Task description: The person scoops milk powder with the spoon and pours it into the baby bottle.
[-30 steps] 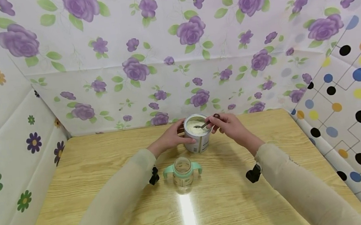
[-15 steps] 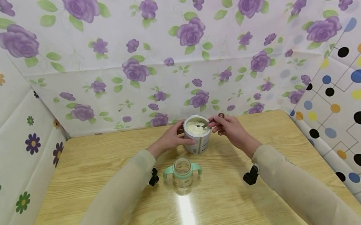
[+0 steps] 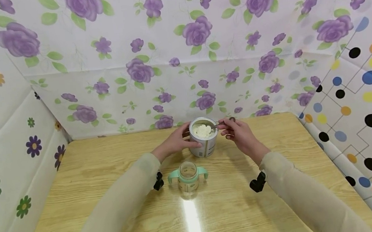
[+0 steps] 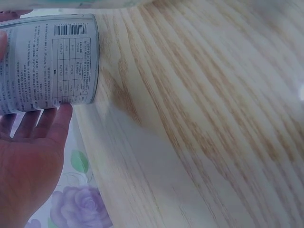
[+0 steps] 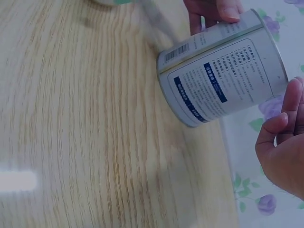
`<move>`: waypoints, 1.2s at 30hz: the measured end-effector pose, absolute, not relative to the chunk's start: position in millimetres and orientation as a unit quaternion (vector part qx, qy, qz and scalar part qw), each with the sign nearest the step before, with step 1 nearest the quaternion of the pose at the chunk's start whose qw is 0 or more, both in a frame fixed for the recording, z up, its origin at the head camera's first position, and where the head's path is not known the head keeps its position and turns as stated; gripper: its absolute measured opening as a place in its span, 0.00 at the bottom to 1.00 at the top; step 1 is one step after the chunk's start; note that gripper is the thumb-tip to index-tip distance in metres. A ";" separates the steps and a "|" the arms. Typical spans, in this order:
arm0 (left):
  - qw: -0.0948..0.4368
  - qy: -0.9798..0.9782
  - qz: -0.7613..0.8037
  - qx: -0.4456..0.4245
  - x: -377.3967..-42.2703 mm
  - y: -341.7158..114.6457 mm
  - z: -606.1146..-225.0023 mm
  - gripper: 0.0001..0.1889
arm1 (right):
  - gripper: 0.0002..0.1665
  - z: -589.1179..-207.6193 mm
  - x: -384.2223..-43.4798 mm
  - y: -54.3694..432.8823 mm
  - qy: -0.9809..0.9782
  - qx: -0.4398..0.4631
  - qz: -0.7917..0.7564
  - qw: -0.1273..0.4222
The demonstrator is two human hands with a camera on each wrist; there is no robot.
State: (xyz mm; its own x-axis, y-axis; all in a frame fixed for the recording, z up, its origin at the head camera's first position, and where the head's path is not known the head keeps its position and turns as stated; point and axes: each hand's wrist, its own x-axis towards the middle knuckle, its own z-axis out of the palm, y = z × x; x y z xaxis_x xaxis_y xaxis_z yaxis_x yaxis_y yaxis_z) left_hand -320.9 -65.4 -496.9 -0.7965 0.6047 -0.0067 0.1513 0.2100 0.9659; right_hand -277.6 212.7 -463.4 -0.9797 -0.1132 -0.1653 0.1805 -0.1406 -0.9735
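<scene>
A white can of pale powder stands without a lid near the table's back edge. My left hand grips its left side, thumb across the front; the left wrist view shows the fingers against the printed can. A dark metal spoon is pinched in my right hand at the can's right rim. Its head is inside the mouth, by a heap of powder. In the right wrist view the spoon is hidden. A clear bottle with mint-green handles stands upright, uncapped, in front of the can.
The wooden table reaches back to a flowered cloth wall. A dotted cloth hangs on the right, another flowered cloth on the left. The bottle stands between my forearms.
My right hand has drawn slightly to the right with the spoon, bringing its head towards the can's right rim. The powder now looks more heaped there. The left hand, can and bottle stay put.
</scene>
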 end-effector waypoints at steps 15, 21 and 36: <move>0.207 0.748 0.579 0.249 -320.5 -63.6 -498.8 0.47 | 0.28 -469.1 -269.8 218.5 0.595 0.019 -0.798 0.096; 0.204 0.752 0.576 0.249 -320.4 -63.2 -497.0 0.47 | 0.31 -472.6 -270.2 218.5 0.613 0.006 -0.785 0.088; 0.211 0.754 0.573 0.242 -318.8 -66.4 -493.5 0.48 | 0.23 -473.0 -270.5 216.3 0.617 -0.007 -0.783 0.076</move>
State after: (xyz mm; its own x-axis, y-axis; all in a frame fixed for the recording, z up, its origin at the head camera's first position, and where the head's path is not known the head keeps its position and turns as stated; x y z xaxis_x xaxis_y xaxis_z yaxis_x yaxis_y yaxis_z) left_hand -318.8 -66.4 -493.5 -0.7935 0.6072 -0.0403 0.1238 0.2259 0.9662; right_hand -270.5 216.3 -473.0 -0.9883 -0.1276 -0.0835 0.1111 -0.2270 -0.9675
